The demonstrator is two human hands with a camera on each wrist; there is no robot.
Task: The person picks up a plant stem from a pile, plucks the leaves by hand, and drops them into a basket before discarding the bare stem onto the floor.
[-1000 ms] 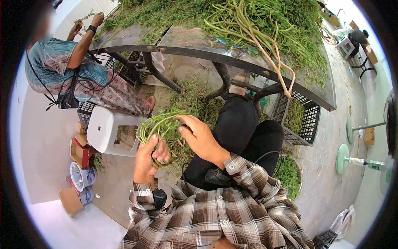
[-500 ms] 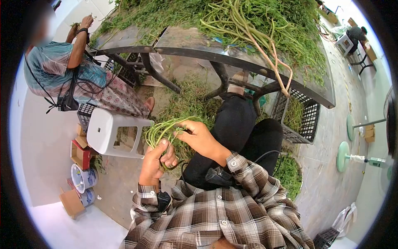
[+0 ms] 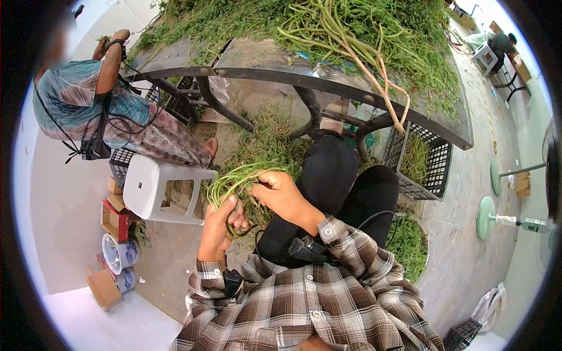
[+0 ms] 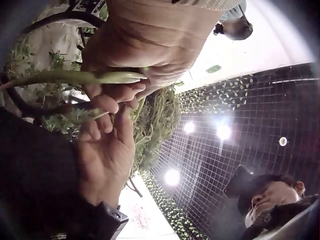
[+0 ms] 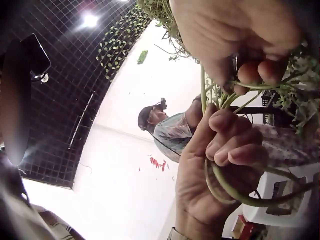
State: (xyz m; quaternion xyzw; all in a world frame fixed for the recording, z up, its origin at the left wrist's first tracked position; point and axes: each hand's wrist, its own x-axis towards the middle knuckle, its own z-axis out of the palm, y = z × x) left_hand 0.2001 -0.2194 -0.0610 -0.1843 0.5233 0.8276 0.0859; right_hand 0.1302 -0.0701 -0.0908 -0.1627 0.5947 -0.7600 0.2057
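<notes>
A loose bunch of green leafy stems [image 3: 225, 182] arcs over my left hand [image 3: 215, 231], whose curled fingers grip its lower ends. My right hand [image 3: 285, 196] is at the bunch's right side, pinching stems between thumb and fingertips. The right wrist view has both sets of fingertips close together on thin stems, and a thicker stem [image 5: 245, 198] loops out below the left fingers. A pale green stem [image 4: 65, 77] runs out from the left palm in the left wrist view.
Piled greens [image 3: 404, 35] cover much of the table [image 3: 257, 55] ahead, with long stems overhanging its edge. Cut greens lie on the floor beneath. A white stool [image 3: 149, 187], a black crate [image 3: 436, 167] and a tub of leaves [image 3: 410, 251] stand around. Another person [image 3: 88, 105] handles greens at left.
Both hands have shifted slightly right and down with the bunch. My right fingers have closed in to a pinch on the stems. The other person's raised hands have come lower.
</notes>
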